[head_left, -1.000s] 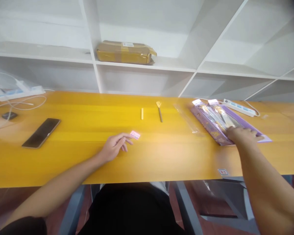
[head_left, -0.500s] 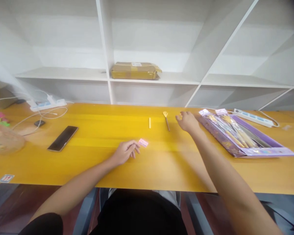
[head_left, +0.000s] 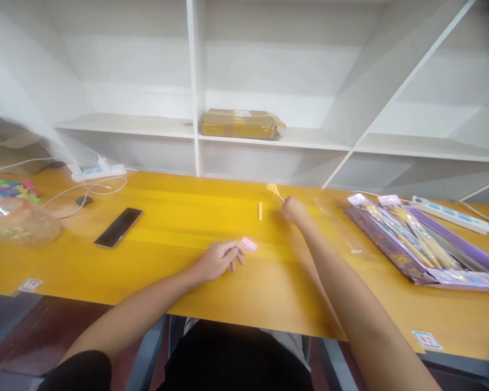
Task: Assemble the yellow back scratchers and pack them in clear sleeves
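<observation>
A small back scratcher (head_left: 273, 189) with a yellow hand-shaped head and thin metal shaft sticks out of my right hand (head_left: 295, 209), whose fingers are wrapped round its handle. The handle is hidden in the fist. My left hand (head_left: 220, 259) rests on the table, its fingers loosely bent and apart. At its fingertips is a pink printed card (head_left: 249, 244); whether they press on it I cannot tell. A short pale yellow stick (head_left: 260, 212) lies between the card and the back scratcher. Right of my right hand lies a clear plastic wrapper (head_left: 342, 231).
A purple display box (head_left: 391, 250) on the right holds several wrapped back scratchers. Behind it lies a power strip (head_left: 452, 214). On the left are a phone (head_left: 119, 227), a clear plastic jar (head_left: 24, 222), and another power strip (head_left: 98, 172) with cables. A taped parcel (head_left: 240, 124) sits on the shelf.
My right hand has moved left and closed round the back scratcher's handle, tilting it. The clear wrapper now shows beside my right arm. My left hand stays by the card. The view has shifted slightly.
</observation>
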Tool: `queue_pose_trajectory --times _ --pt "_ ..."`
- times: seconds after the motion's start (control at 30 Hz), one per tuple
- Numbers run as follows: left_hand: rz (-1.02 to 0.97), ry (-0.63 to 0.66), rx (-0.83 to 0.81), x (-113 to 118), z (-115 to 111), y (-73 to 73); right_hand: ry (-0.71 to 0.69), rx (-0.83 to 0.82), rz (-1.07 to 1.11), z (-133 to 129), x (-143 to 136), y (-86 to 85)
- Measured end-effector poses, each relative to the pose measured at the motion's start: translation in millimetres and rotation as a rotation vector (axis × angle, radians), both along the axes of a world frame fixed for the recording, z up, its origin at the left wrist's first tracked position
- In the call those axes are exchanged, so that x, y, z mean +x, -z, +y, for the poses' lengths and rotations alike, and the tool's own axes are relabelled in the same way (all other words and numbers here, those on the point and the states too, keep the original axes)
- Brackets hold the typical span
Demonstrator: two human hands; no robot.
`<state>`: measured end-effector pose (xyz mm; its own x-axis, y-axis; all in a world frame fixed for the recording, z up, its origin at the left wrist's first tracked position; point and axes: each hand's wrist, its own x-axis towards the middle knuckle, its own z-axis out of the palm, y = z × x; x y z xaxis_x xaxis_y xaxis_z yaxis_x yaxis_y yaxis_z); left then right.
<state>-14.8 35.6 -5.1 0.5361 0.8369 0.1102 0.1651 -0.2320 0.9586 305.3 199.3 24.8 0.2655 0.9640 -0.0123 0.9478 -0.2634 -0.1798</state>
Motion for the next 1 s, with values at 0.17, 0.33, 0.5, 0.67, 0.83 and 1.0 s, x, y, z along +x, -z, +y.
queue_pose_trajectory --times 0.17,0.33,0.5,0.67,0.83,1.0 --pt "0.030 0.028 -0.007 -1.3 -2.0 -3.2 -0.070 0.027 0.073 3.4 -30.9 -12.5" --pt "0.055 0.039 -0.004 -1.9 -4.8 -5.6 -0.135 -0.053 0.105 -9.2 -68.1 7.2" --pt "-0.063 -0.005 -0.090 0.4 1.0 0.7 -0.219 -0.022 0.184 -27.3 -79.4 -13.8" --pt "-0.423 -0.070 -0.425 5.1 8.7 -2.1 -0.386 0.101 0.310 -80.6 -95.2 -55.4" --pt "-0.716 -0.116 -0.721 5.0 8.7 -13.1 -0.636 0.144 0.531 -138.5 -114.2 -66.4" --pt "-0.691 -0.124 -0.705 1.8 10.7 -13.0 -0.557 0.251 0.545 -140.2 -96.3 -65.8"
